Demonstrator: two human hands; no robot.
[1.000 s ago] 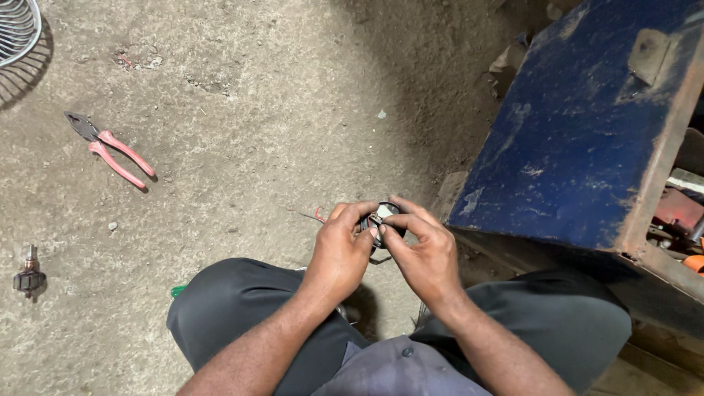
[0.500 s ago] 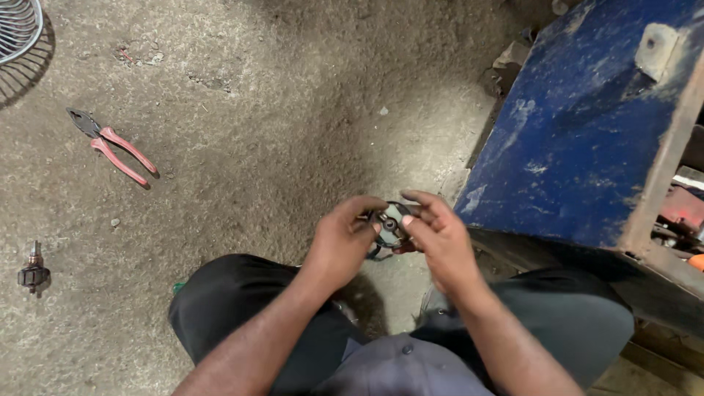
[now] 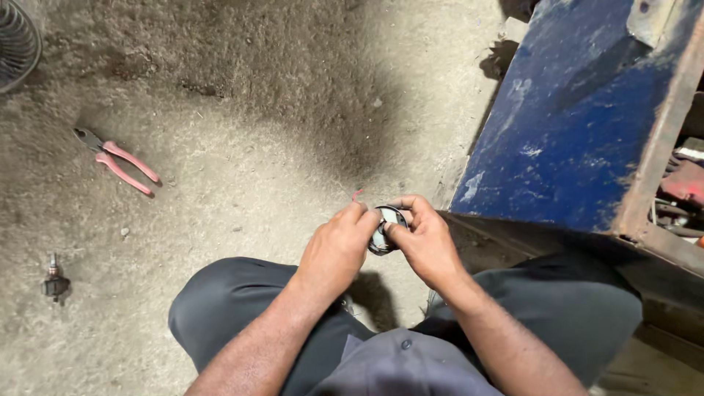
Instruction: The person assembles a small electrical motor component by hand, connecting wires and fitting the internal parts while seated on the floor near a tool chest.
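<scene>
**Both hands pinch a small round part over a gritty floor**

Rough concrete floor (image 3: 242,132), dusty and pitted, fills most of the head view, with a chipped blue metal panel (image 3: 579,132) leaning in at two o'clock and a rusty frame edge running down its right side. At nine o'clock lie pink-handled pliers (image 3: 121,163), well apart from the person; at eight o'clock a small dark metal fitting (image 3: 54,281) stands alone. A wire fan guard (image 3: 16,40) shows at the eleven o'clock corner.

Near centre, just above the knees in dark trousers, the left hand (image 3: 339,246) and right hand (image 3: 424,238) meet around a small round dark part with a pale face (image 3: 387,224). Each grip is clenched on it, fingertips pinching opposite sides, thumbs close on top. A thin reddish wire end (image 3: 357,194) pokes out at twelve o'clock from the hands.

As a judgement: the part is small and held only by fingertips, so a slip could drop it into the grit, where dirt might foul it. The thin wire could bend or snap if twisted hard.
</scene>
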